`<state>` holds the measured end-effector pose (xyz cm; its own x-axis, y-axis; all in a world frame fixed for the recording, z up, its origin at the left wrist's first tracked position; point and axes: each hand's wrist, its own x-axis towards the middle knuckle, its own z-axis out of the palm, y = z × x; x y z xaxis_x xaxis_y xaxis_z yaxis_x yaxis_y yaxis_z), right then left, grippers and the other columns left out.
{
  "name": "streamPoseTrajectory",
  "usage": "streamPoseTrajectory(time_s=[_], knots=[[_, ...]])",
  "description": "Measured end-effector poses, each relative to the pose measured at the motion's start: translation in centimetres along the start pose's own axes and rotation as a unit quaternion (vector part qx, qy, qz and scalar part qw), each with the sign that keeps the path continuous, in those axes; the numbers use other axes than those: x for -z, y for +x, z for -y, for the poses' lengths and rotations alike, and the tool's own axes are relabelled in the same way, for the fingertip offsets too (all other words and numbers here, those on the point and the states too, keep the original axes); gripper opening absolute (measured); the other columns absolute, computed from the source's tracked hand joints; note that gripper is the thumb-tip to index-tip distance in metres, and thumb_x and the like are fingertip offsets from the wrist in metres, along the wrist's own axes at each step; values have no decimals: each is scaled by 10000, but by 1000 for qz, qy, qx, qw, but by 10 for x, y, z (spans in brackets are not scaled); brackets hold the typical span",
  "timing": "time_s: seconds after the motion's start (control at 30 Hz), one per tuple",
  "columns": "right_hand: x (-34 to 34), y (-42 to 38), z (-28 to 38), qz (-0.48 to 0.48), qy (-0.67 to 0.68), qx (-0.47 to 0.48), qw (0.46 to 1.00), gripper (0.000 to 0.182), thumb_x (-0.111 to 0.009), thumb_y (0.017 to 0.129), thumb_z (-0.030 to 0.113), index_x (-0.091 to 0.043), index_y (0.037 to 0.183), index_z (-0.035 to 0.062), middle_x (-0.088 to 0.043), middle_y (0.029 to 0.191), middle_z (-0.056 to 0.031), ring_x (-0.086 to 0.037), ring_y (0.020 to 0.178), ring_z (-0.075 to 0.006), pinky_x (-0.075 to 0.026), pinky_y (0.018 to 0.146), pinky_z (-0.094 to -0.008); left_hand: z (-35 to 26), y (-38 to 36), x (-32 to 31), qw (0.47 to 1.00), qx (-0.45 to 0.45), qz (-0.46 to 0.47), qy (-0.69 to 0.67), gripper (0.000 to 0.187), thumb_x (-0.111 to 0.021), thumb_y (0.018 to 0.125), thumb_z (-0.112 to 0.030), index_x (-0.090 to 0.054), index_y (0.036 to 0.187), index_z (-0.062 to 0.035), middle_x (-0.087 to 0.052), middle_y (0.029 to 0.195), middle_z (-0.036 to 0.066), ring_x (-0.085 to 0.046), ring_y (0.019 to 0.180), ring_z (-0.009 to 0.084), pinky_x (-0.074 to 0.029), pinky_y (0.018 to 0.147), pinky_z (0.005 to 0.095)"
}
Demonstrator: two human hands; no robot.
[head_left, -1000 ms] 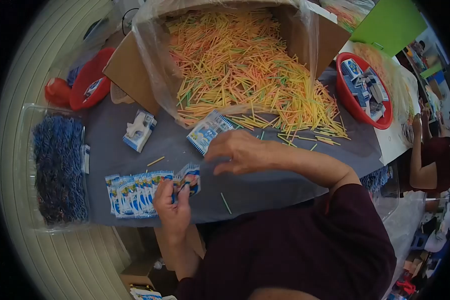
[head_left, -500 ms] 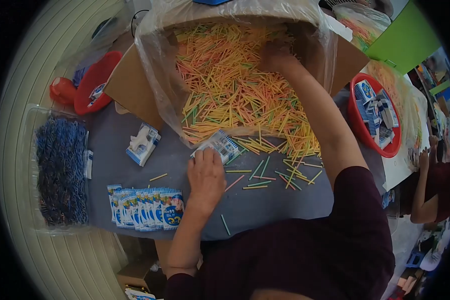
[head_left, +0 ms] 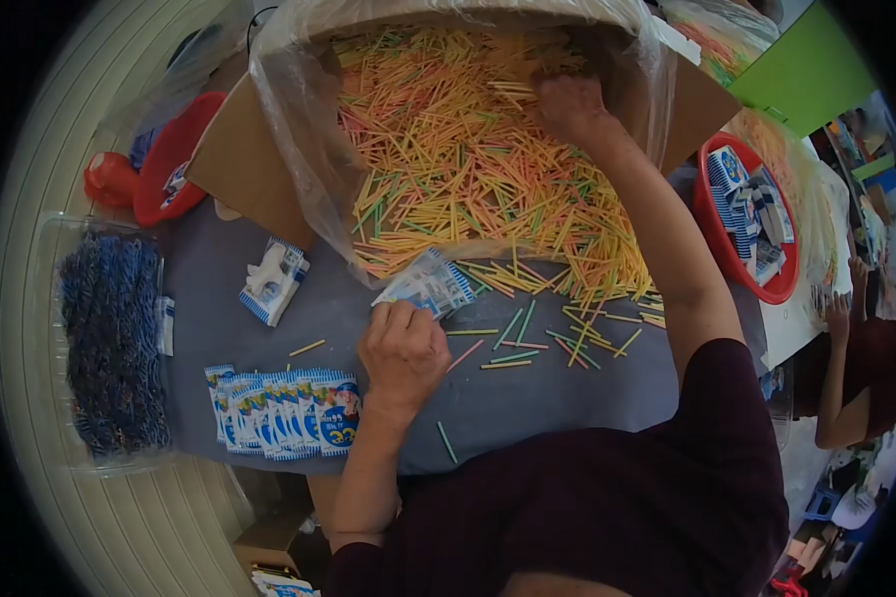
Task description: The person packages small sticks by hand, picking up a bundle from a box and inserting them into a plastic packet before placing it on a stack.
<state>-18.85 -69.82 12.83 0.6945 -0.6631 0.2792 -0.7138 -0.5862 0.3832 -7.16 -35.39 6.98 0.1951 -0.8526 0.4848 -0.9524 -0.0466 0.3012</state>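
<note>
My left hand [head_left: 400,353] is closed on the lower edge of a blue and white packet [head_left: 431,284] at the front of the box. My right hand [head_left: 570,107] reaches into the cardboard box [head_left: 259,169], its fingers curled around several yellow sticks [head_left: 513,90]. Pink, yellow and green sticks [head_left: 468,169] fill the plastic-lined box, and some have spilled onto the grey cloth [head_left: 528,403]. To the left lie a white and blue packet [head_left: 274,282] and an overlapping row of blue packets [head_left: 284,413].
A clear tray [head_left: 114,343] of dark blue twisted items stands at the far left. Red baskets stand at the left [head_left: 159,189] and right [head_left: 702,214], the right one holding packets. A green panel [head_left: 806,70] is at the upper right. Another person's arm [head_left: 838,388] shows at the right.
My right hand has come slightly down and toward me, now with sticks in its fingers. My left hand has shifted a little left, and its packet is tilted more.
</note>
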Motion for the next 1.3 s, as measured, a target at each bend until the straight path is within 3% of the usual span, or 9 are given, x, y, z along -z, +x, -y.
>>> streamPoseTrajectory(time_s=[0.07,0.17,0.5,0.57,0.8,1.0,1.07,1.2,1.3], knots=[[-11,4,-3,144,-2,44,989,180,-583,869,200,-676,994,111,-698,846,-116,-691,753,-289,-532,619,-428,-9,5,4,1000,12,-6,6,68,-654,692,-60,-630,743,-22,-572,811,92,-568,793,266,-491,607,396],[-29,7,-7,126,84,-16,988,167,-602,851,189,-681,974,110,-699,834,-111,-688,714,-284,-529,545,-410,-10,7,-5,999,16,-8,45,69,-650,686,-73,-614,716,-21,-567,801,97,-564,800,277,-487,624,412],[-30,-6,-16,-14,112,-23,993,198,-631,856,187,-691,994,59,-683,847,-182,-680,796,-317,-540,741,-443,-9,-2,-5,988,1,65,142,124,-673,680,-79,-623,790,-47,-559,861,95,-572,868,282,-505,676,395],[-23,-6,-19,-27,387,-37,921,254,-648,863,182,-689,1093,83,-685,853,-179,-673,788,-321,-529,723,-448,-10,-2,-7,989,-2,52,137,100,-642,678,-65,-614,769,-37,-555,826,98,-565,836,277,-494,669,387],[-13,-12,3,-71,528,-52,845,301,-703,868,313,-710,1091,111,-663,708,-138,-672,692,-261,-501,627,-433,0,1,-4,989,-43,-1,140,115,-597,700,-45,-618,809,-15,-551,830,89,-554,810,268,-483,690,366],[-3,-4,-3,120,488,-117,856,371,-593,952,421,-722,1067,92,-645,744,-50,-508,616,-113,-421,581,-344,1,-8,-2,997,-18,-1,70,251,-620,686,-16,-642,934,13,-554,878,86,-548,843,258,-466,681,359],[-11,-13,5,-38,663,-112,740,401,-555,966,449,-693,1096,96,-619,745,-31,-489,626,-121,-417,610,-343,3,-7,-1,998,-7,-6,66,248,-626,681,-10,-647,926,14,-555,869,85,-550,841,260,-465,677,363],[-7,-23,14,-64,697,-110,706,407,-555,969,446,-642,1122,79,-533,695,11,-450,619,-108,-399,604,-331,5,-3,0,995,-36,-48,78,213,-636,684,-4,-662,895,7,-554,839,79,-556,834,271,-475,676,368],[-8,-22,16,-81,827,-27,556,389,-571,974,395,-611,1146,49,-404,623,51,-371,563,-85,-376,561,-309,10,-8,-6,997,-36,-33,66,173,-650,691,-7,-673,862,-8,-553,819,72,-558,823,270,-477,657,377]])
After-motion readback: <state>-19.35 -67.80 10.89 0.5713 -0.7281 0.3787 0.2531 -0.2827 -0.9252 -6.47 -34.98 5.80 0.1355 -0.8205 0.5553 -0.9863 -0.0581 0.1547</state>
